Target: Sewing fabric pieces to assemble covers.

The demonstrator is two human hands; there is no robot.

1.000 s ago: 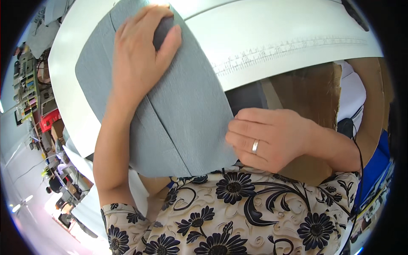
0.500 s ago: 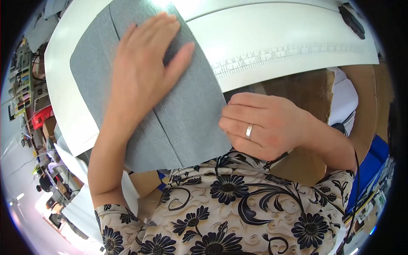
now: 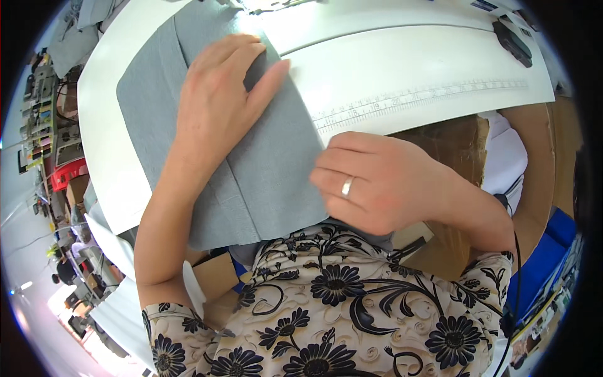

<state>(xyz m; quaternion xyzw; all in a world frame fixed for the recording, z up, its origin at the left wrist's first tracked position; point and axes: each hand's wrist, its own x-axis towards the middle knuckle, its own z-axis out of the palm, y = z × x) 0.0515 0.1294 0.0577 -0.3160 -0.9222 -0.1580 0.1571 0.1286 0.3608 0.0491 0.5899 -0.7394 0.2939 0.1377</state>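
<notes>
A grey fabric panel [image 3: 276,169] with rounded corners and a lengthwise stitched seam lies over the white tabletop, its near end hanging against my patterned shirt. My left hand [image 3: 217,94] rests on the far part of the panel, palm down, thumb spread away from the fingers; the fingertips bend down out of sight. At the panel's right edge, my right hand [image 3: 377,179], with a ring on one finger, is closed with bent fingers pinching the fabric. Its thumb is hidden beneath.
A ruler scale [image 3: 414,97] runs along the white tabletop [image 3: 389,56]. A black object [image 3: 512,44] lies at the far right, and shiny metal parts [image 3: 276,5] show at the top edge. Below the table's right side are an open cardboard box [image 3: 537,169] and white cloth [image 3: 504,147].
My right hand has moved slightly left with the panel's edge. The left hand sits slightly lower in the picture, still on the fabric. Metal parts have come into view at the top.
</notes>
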